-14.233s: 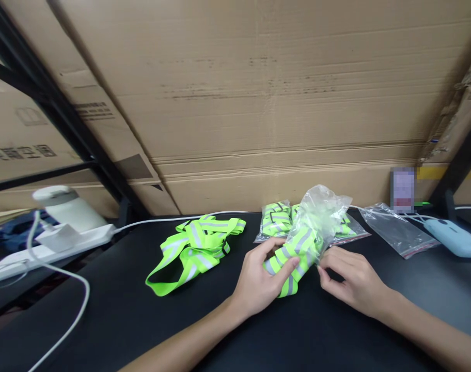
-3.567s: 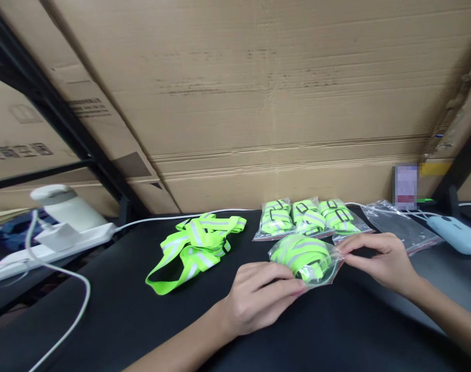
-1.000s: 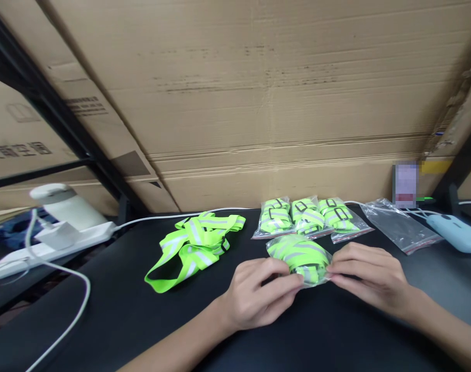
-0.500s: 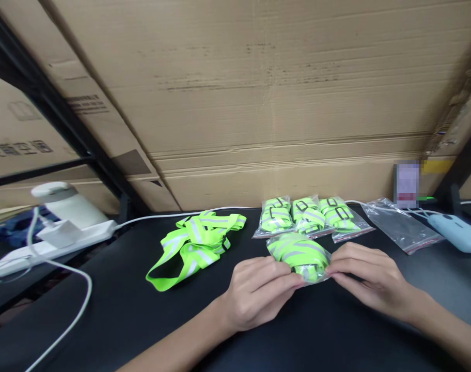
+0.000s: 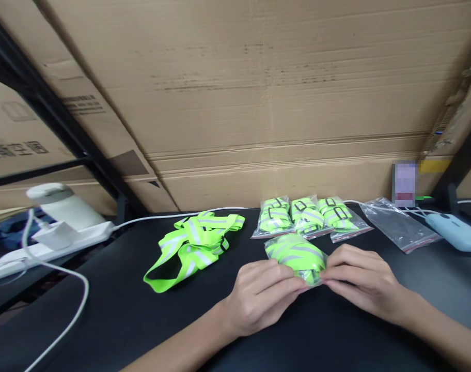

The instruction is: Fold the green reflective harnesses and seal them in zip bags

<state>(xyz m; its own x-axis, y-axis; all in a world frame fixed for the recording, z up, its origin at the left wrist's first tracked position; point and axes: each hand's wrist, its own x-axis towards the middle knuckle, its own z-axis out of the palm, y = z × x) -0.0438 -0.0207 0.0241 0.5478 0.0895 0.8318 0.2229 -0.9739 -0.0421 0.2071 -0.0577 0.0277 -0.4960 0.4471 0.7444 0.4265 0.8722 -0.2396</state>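
Bagged vest [image 5: 296, 256] on black bench [image 5: 123, 315], pinched at its near edge between both hands. Left hand [image 5: 261, 294] fingers [image 5: 287, 287] clamped on bag's left near corner; right hand [image 5: 359, 281] fingers [image 5: 336, 273] clamped on right near corner. Fingertips of both almost meeting under the bag. Just behind: three bagged vests [image 5: 307, 216] in a row. One loose vest [image 5: 192, 245] to the left. One empty bag [image 5: 398, 225] to the right.

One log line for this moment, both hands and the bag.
left hand: pinching bagged vest | right hand: pinching same bag | bag: on table
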